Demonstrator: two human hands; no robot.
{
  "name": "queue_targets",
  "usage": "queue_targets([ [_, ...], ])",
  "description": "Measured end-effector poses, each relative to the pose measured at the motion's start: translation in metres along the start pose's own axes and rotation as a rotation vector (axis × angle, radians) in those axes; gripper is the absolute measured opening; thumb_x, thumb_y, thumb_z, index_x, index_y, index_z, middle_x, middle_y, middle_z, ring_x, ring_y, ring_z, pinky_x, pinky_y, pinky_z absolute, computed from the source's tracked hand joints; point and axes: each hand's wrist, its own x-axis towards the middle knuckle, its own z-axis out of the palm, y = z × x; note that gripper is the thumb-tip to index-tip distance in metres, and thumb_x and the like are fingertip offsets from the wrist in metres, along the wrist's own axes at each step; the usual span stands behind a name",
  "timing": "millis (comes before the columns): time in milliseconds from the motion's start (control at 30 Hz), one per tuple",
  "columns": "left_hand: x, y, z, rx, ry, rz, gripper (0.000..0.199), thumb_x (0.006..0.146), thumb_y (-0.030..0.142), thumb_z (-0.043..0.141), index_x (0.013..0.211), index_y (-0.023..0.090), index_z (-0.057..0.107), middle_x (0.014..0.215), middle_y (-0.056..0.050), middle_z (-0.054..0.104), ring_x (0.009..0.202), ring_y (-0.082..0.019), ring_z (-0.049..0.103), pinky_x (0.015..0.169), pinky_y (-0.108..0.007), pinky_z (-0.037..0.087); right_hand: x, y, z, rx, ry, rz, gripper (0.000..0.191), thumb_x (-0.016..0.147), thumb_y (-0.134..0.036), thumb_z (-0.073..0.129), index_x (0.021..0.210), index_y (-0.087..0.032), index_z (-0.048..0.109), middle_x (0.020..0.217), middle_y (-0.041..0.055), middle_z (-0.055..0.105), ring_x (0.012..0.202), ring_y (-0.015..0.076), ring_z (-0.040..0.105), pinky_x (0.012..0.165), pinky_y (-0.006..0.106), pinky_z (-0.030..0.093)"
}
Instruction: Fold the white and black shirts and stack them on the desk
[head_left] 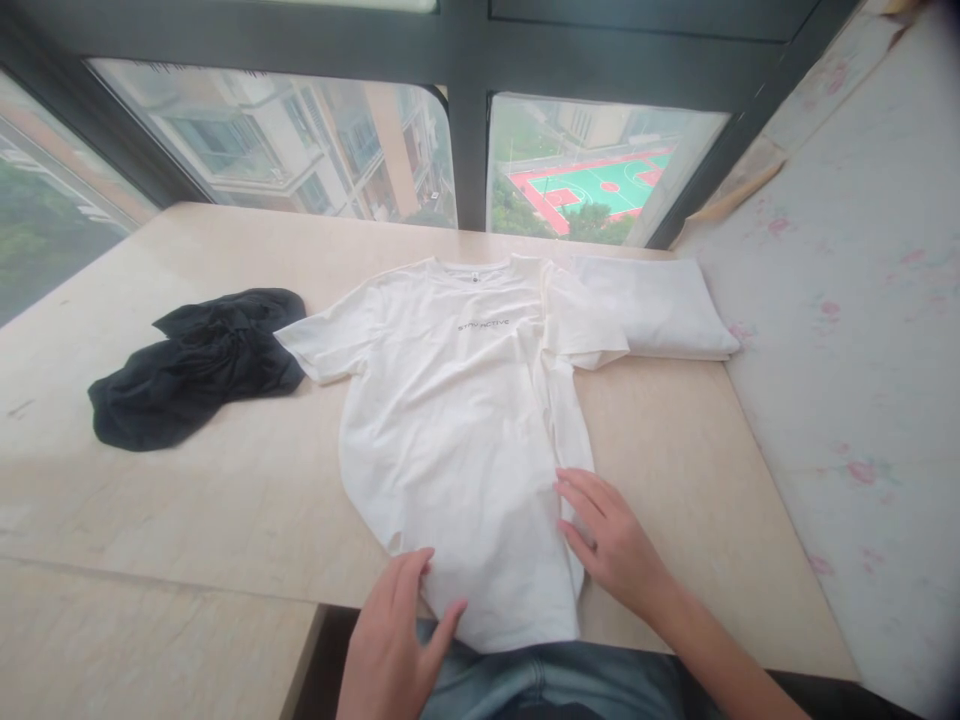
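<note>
The left hand (397, 620), lower centre of the frame, and right hand (619, 540), lower right, had parted fingers at the white T-shirt's (472, 440) lower sides, clamping nothing. Lying mid-frame, the shirt looked light, soft, easily creased, hardly fragile, best held by hem (525, 638) corners or shoulders. Its long axis ran up the picture, collar (474, 268) topmost.

The left hand (396, 632) and the right hand (619, 545) are both bare, with slender, slightly tapering fingers. The right forearm (720, 640) is slim and uncovered down to the wrist. Faded blue-grey trousers (487, 685), apparently denim, cover the lap, with a raised seam (538, 680) along the middle and soft creases; a dark patch (566, 712) at the bottom edge is too small to identify.
</note>
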Motion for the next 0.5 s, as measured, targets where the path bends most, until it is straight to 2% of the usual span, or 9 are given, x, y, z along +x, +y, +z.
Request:
queue_targets([
  [133, -0.011, 0.019, 0.009, 0.042, -0.014, 0.119, 0.049, 0.091, 0.055, 0.058, 0.122, 0.018, 0.055, 0.115, -0.012, 0.068, 0.102, -0.026, 0.067, 0.086, -0.039, 0.055, -0.041, -0.026, -0.007, 0.027, 0.015, -0.005, 0.042, 0.093, -0.023, 0.059, 0.134, -0.016, 0.054, 0.14, 0.0151, 0.057, 0.132, 0.0274, 0.051, 0.106, 0.048, 0.051],
  [233, -0.012, 0.026, 0.01, 0.042, -0.037, 0.181, 0.046, 0.086, 0.048, 0.068, 0.12, 0.019, 0.057, 0.122, -0.012, 0.066, 0.108, -0.027, 0.064, 0.09, -0.039, 0.051, -0.058, -0.045, -0.007, 0.046, -0.055, -0.057, 0.045, 0.089, -0.032, 0.066, 0.13, -0.018, 0.058, 0.14, 0.0139, 0.058, 0.133, 0.0305, 0.05, 0.108, 0.053, 0.047],
  [300, -0.012, 0.031, 0.01, 0.086, -0.073, 0.204, 0.046, 0.081, 0.042, 0.074, 0.12, 0.021, 0.059, 0.128, -0.012, 0.064, 0.11, -0.029, 0.062, 0.091, -0.04, 0.048, -0.063, -0.054, -0.004, 0.036, -0.098, -0.063, 0.042, 0.087, -0.028, 0.066, 0.128, -0.02, 0.06, 0.139, 0.0125, 0.059, 0.132, 0.0317, 0.05, 0.109, 0.057, 0.045],
  [400, -0.012, 0.039, 0.011, 0.151, -0.137, 0.183, 0.049, 0.077, 0.034, 0.077, 0.123, 0.023, 0.061, 0.133, -0.011, 0.062, 0.115, -0.031, 0.059, 0.093, -0.043, 0.045, -0.063, -0.061, 0.001, 0.034, -0.088, -0.033, 0.041, 0.084, -0.014, 0.059, 0.125, -0.021, 0.063, 0.138, 0.0113, 0.06, 0.13, 0.0311, 0.051, 0.109, 0.059, 0.043],
  [500, -0.012, 0.045, 0.011, 0.152, -0.179, 0.159, 0.053, 0.077, 0.036, 0.077, 0.126, 0.025, 0.062, 0.137, -0.011, 0.059, 0.12, -0.032, 0.056, 0.096, -0.044, 0.043, -0.057, -0.06, 0.001, 0.095, -0.071, -0.017, 0.038, 0.082, -0.011, 0.056, 0.116, -0.023, 0.066, 0.133, 0.0089, 0.063, 0.124, 0.0287, 0.055, 0.107, 0.057, 0.043],
])
